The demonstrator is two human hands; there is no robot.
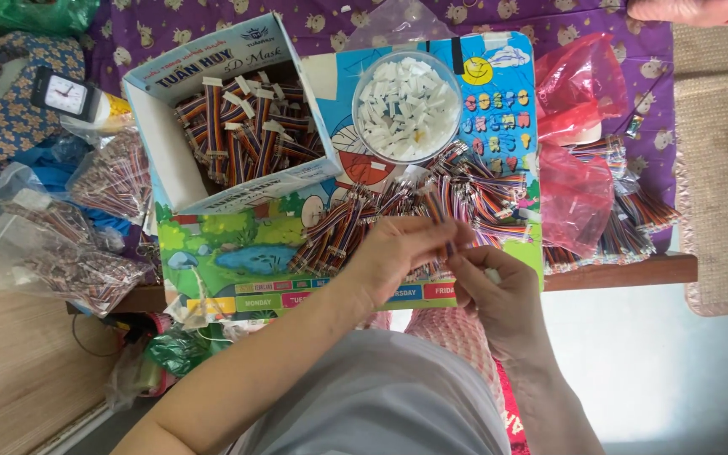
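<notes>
My left hand [398, 253] pinches a short multicoloured ribbon cable [441, 221] between thumb and fingers, just above the near edge of a small colourful cartoon table [221, 253]. Touching that hand from the right, my right hand [503, 295] curls its fingers around the cable's lower end and a small white piece. A loose heap of similar striped ribbon cables [431, 206] lies on the table behind both hands. Farther back stands a round clear bowl [406, 108] filled with small white connector pieces.
An open cardboard box [170, 164] holds bundled cables with white ends at the back left. Clear bags of cables [77, 270] lie at the left, red plastic bags [579, 168] over more cables at the right. A small clock [65, 94] sits far left.
</notes>
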